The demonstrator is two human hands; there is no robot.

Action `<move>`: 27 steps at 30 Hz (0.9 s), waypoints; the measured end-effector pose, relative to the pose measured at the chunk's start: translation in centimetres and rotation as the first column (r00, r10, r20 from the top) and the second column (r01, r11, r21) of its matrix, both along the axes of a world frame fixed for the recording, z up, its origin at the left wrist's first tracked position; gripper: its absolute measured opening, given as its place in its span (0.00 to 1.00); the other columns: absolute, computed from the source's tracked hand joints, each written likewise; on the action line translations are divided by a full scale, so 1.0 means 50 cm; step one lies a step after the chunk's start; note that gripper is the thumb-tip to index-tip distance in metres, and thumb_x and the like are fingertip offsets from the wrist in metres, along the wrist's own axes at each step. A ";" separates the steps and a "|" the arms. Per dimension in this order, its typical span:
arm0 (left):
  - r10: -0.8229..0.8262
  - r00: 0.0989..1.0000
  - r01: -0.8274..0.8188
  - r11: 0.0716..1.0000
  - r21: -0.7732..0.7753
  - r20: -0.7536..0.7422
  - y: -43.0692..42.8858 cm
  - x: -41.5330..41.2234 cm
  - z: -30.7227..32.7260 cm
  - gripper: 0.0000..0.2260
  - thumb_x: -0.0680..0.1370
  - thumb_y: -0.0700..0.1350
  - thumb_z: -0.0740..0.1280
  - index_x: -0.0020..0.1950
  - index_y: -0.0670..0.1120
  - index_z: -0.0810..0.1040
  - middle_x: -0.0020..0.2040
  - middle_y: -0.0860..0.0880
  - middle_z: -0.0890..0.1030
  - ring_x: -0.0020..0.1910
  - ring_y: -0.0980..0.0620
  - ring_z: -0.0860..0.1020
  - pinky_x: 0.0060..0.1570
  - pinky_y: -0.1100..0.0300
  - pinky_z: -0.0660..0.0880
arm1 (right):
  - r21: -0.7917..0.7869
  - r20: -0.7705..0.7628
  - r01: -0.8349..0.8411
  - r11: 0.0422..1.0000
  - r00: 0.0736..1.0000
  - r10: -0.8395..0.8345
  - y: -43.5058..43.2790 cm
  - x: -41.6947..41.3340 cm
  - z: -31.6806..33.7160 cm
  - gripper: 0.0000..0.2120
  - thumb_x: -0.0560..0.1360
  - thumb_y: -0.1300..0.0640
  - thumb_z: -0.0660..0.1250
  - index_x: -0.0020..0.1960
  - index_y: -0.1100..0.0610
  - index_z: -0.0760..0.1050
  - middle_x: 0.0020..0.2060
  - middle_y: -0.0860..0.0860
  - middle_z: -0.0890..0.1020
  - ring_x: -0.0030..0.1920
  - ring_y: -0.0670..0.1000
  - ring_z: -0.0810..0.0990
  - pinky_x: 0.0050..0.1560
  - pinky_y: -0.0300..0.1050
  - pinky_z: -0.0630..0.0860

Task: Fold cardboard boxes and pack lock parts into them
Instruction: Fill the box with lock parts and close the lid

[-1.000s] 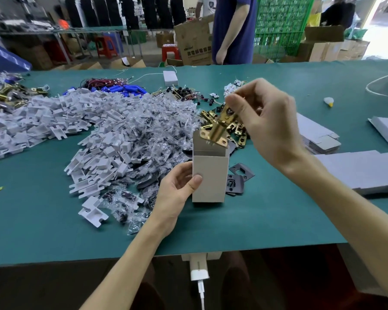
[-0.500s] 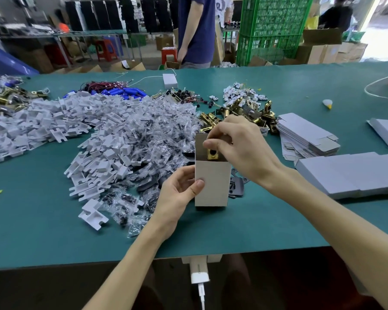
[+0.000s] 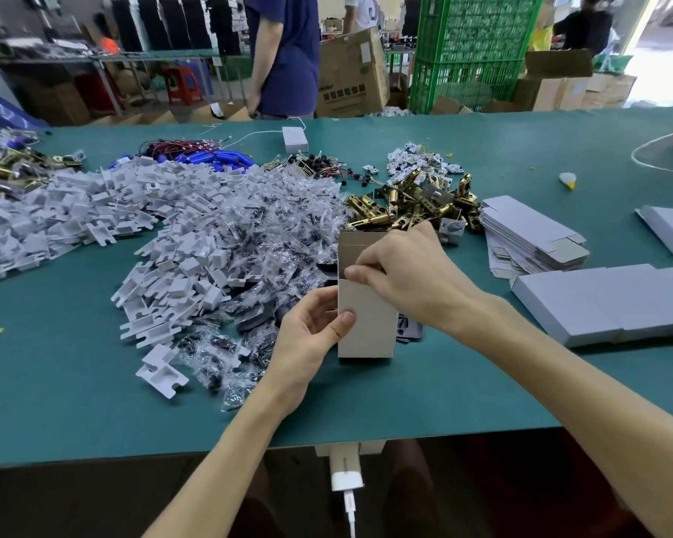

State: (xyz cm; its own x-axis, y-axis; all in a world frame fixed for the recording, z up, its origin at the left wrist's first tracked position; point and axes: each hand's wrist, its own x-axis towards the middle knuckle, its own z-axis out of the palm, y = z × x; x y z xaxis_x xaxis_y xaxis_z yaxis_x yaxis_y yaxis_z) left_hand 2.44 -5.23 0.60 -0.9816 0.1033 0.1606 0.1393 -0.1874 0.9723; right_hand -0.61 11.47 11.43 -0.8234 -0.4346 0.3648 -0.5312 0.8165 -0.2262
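Right-hand fingers (image 3: 356, 271) curl over the open mouth of the cardboard box (image 3: 367, 324), whether pinching anything I cannot tell, while the left hand (image 3: 309, 337) clamps thumb and fingers on its lower side wall. The box stands upright on the bench (image 3: 74, 401). It looks light, thin, easily crushed, so hold the edges, wrists low.

Mid-frame, the left hand (image 3: 307, 335) curls with thumb pressed forward; the right hand (image 3: 408, 277) arches above it, fingertips (image 3: 352, 272) pinched downward.

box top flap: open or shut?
Open. The box stands upright; its flap sticks up behind the right hand at the opening.
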 end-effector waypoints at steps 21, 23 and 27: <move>-0.112 0.994 0.111 0.991 -0.074 -0.011 0.002 0.008 0.000 0.14 0.78 0.45 0.75 0.63 0.50 0.82 0.60 0.40 0.83 0.58 0.49 0.81 0.61 0.52 0.77 | 0.330 0.267 -0.064 0.942 0.963 -0.028 -0.037 0.014 0.016 0.10 0.77 0.44 0.70 0.51 0.49 0.78 0.38 0.44 0.75 0.48 0.54 0.73 0.57 0.60 0.59; -0.111 0.994 0.110 0.991 -0.074 -0.009 0.002 0.007 0.001 0.13 0.78 0.46 0.75 0.62 0.51 0.82 0.59 0.39 0.82 0.57 0.49 0.80 0.60 0.51 0.77 | 0.292 0.327 -0.071 0.954 0.945 -0.030 -0.039 0.014 0.023 0.07 0.76 0.46 0.71 0.46 0.48 0.77 0.39 0.45 0.77 0.50 0.54 0.74 0.53 0.58 0.61; -0.101 0.995 0.102 0.994 -0.050 0.007 0.001 0.005 -0.001 0.13 0.78 0.44 0.75 0.63 0.45 0.81 0.57 0.40 0.84 0.56 0.48 0.82 0.59 0.50 0.79 | 0.186 0.391 -0.058 0.981 0.920 -0.019 -0.028 0.011 0.029 0.12 0.76 0.51 0.72 0.37 0.50 0.72 0.33 0.46 0.75 0.40 0.54 0.75 0.41 0.49 0.67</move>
State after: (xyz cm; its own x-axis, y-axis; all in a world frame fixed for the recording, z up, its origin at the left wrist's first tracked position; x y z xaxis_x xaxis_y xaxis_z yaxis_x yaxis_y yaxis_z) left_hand 2.69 -5.20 0.53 -0.9664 0.2103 0.1481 0.1176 -0.1512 0.9815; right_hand -0.05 10.07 12.90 -0.8736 -0.4810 -0.0736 -0.4489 0.8551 -0.2595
